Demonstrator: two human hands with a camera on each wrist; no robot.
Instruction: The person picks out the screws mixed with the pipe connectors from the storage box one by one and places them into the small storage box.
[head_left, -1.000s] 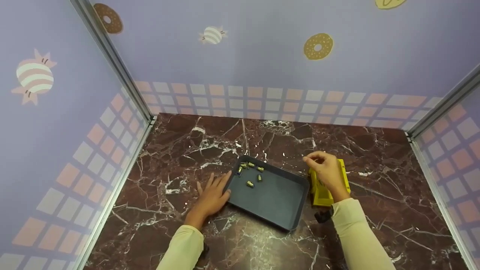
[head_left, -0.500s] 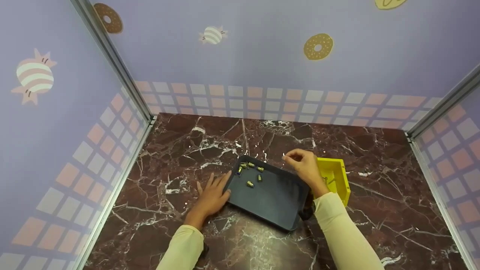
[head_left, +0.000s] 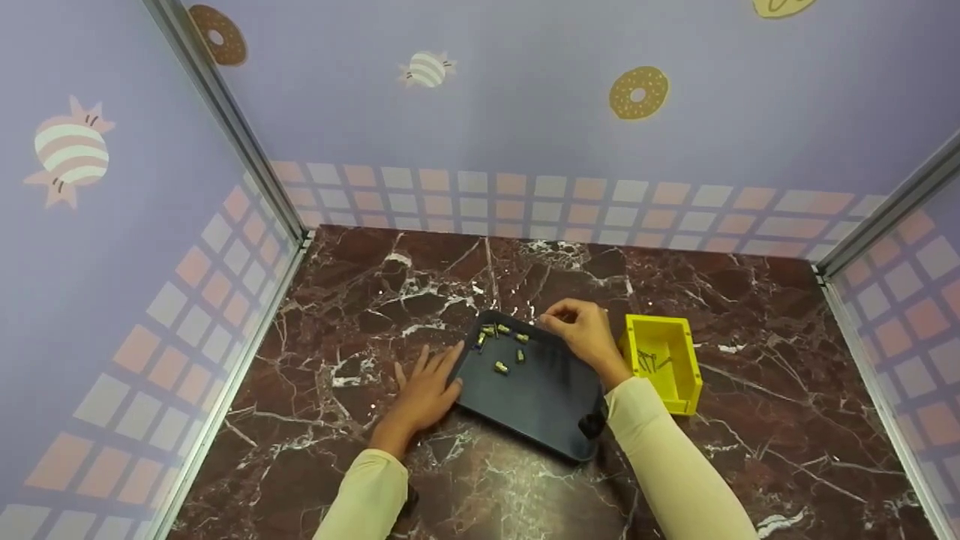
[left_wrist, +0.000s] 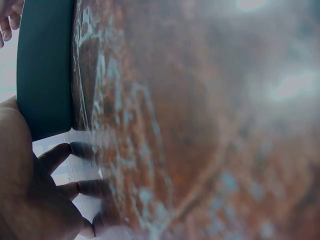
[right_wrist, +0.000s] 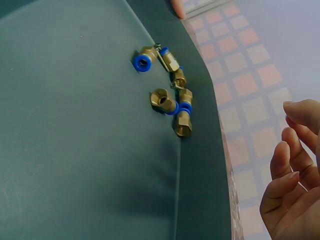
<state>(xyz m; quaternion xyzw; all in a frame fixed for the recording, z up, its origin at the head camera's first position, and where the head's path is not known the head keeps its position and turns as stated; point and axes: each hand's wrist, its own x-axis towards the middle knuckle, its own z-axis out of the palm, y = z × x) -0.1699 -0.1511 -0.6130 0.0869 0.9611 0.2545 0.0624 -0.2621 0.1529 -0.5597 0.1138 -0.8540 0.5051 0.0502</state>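
Observation:
Brass hose fittings with blue collars [right_wrist: 163,100] lie in the far left part of a dark grey tray [head_left: 536,412]; silvery threaded screws [right_wrist: 163,61] show among them in the right wrist view. My left hand [head_left: 424,390] rests spread at the tray's left edge, thumb against the rim. Above the tray's far edge hovers my right hand [head_left: 585,330], fingers loosely bent, with nothing showing between thumb and fingers in the right wrist view [right_wrist: 295,170]. Several thin screws [head_left: 646,361] lie in a yellow bin [head_left: 691,367] right of the tray.
The tray and bin stand on a red-brown marbled tabletop [head_left: 772,420]. Lilac panels with printed sweets [head_left: 525,135] close it in at the back and both sides, with metal posts [head_left: 277,187] at the corners.
My right hand has moved left from over the yellow bin to the tray's far edge, uncovering the bin and its screws. The left hand and the fittings have stayed put.

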